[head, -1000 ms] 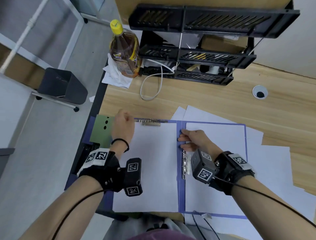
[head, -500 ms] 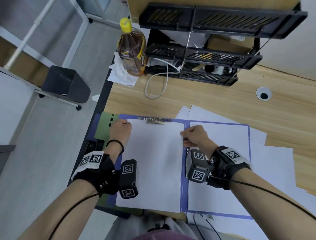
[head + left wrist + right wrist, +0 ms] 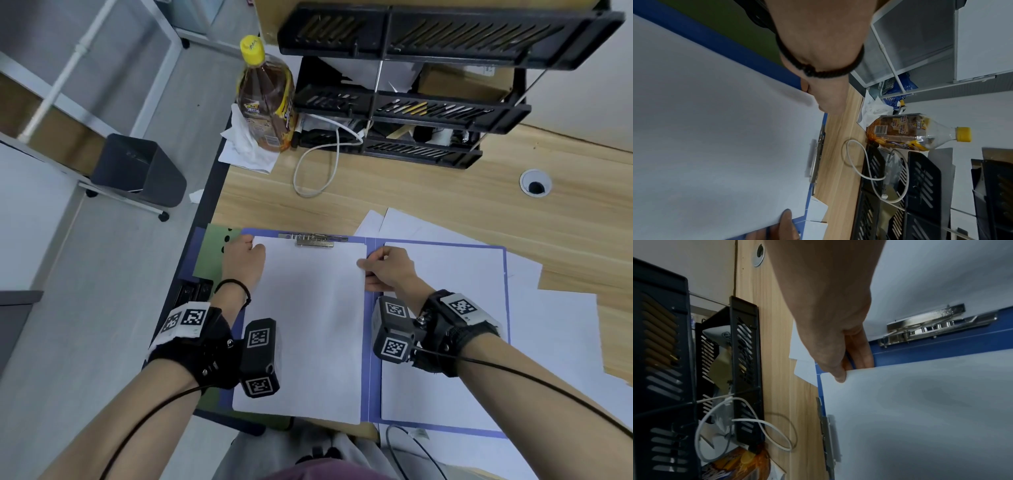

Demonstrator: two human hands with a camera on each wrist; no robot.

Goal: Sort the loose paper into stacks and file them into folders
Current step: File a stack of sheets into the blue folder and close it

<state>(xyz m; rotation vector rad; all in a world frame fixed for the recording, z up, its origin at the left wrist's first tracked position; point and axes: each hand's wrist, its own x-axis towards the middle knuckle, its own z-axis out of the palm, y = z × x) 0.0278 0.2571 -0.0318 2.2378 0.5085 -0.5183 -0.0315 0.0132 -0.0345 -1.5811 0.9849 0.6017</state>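
An open blue folder (image 3: 371, 342) lies at the desk's front edge. A white paper stack (image 3: 308, 325) covers its left half, with the top edge at the metal clip (image 3: 314, 240). My left hand (image 3: 245, 260) pinches the stack's top-left corner (image 3: 809, 100). My right hand (image 3: 387, 267) pinches its right edge near the top, thumb on top and fingers underneath (image 3: 859, 353). More white paper (image 3: 455, 274) lies on the folder's right half, beside a second clip (image 3: 931, 322) along the spine.
Loose sheets (image 3: 561, 329) spread under and to the right of the folder. A green folder (image 3: 210, 253) sticks out on the left. Behind stand a tea bottle (image 3: 267, 102) on tissue (image 3: 243, 150), a black tray rack (image 3: 428, 109) and a white cable (image 3: 318, 164).
Both hands keep their pinch on the paper stack and have nudged it slightly toward the top clip. The head view has shifted a little.
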